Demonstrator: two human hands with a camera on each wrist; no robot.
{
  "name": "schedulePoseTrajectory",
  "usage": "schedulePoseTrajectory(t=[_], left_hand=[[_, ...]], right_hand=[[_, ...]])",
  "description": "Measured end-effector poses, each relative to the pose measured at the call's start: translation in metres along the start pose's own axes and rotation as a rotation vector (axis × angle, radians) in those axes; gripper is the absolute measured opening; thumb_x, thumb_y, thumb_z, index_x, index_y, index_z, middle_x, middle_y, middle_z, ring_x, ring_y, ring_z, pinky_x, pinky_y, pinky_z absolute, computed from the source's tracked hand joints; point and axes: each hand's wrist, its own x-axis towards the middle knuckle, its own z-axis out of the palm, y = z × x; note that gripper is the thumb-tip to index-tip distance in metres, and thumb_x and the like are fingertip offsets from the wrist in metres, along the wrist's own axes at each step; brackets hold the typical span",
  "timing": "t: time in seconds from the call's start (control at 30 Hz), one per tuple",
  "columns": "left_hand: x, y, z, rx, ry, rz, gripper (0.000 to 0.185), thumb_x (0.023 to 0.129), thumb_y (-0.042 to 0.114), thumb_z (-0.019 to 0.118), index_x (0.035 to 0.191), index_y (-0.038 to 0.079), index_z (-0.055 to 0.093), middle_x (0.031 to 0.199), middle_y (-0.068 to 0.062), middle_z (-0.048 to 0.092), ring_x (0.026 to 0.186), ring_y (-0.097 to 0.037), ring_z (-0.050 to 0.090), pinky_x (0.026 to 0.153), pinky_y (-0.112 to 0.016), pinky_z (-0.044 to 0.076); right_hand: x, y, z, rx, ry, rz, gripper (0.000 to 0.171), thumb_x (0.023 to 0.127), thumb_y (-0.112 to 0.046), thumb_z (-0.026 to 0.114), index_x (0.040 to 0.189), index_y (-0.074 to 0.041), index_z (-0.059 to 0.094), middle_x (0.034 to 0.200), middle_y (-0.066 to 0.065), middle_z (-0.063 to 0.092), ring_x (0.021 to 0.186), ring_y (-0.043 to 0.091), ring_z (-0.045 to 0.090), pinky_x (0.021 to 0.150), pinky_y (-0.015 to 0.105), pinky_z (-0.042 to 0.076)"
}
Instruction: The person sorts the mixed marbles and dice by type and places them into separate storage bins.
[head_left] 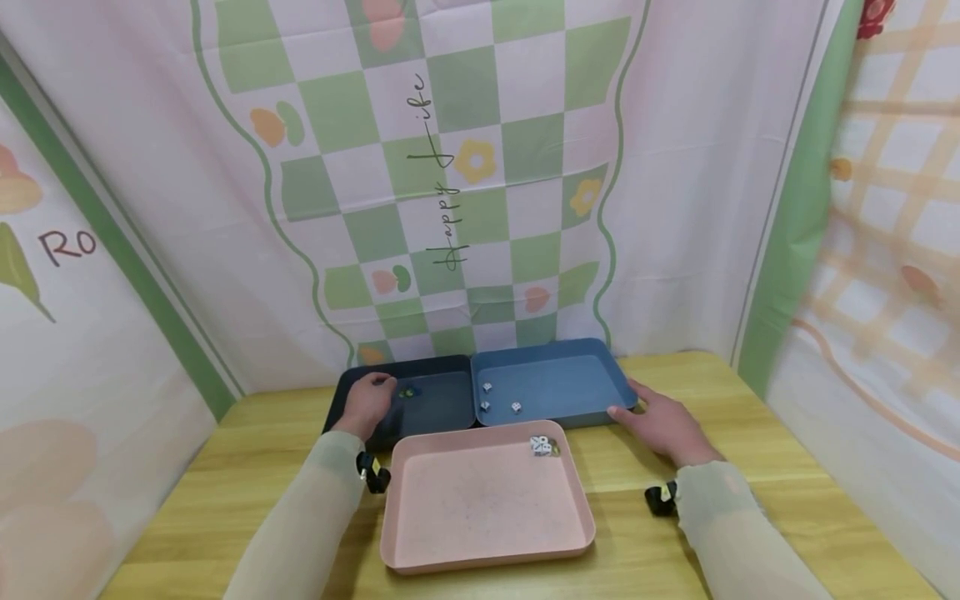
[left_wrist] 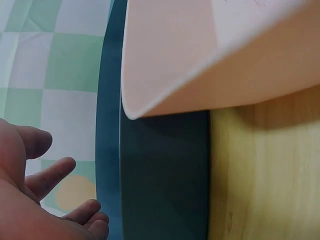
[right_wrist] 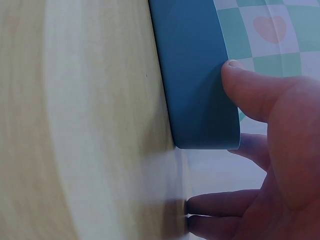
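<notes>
Holds left hand [head_left: 367, 406] over dark tray [head_left: 444, 410], left of lower centre, with fingers parted, beside small, possibly beadlike pieces [head_left: 408, 392]; touches blue tray's corner [head_left: 626, 403], right of lower centre, with right hand [head_left: 669, 425] spread.

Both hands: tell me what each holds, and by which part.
The right hand grips the blue tray at its near right corner; the left hand holds nothing visible.

A curtained booth [head_left: 690, 217], with printed fabric [head_left: 532, 92] hung around a wood-grain table [head_left: 262, 442].
</notes>
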Motion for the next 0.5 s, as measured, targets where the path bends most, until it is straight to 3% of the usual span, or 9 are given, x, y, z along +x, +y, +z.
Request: schedulePoseTrajectory(t=[0.5], left_hand=[[-0.0033, 0.0106, 0.0069, -0.001, -0.018, 0.059, 0.041, 0.104, 0.028, 0.053, 0.134, 0.002, 0.058, 0.134, -0.018, 0.057, 0.119, -0.035, 0.054, 0.098, -0.051, 0.043]], right_hand=[[-0.0010, 0.0010, 0.0001, -0.003, 0.006, 0.001, 0.093, 0.095, -0.065, 0.051, 0.156, 0.001, 0.024, 0.146, 0.036, 0.037, 0.130, 0.059, 0.034, 0.101, 0.070, 0.030]])
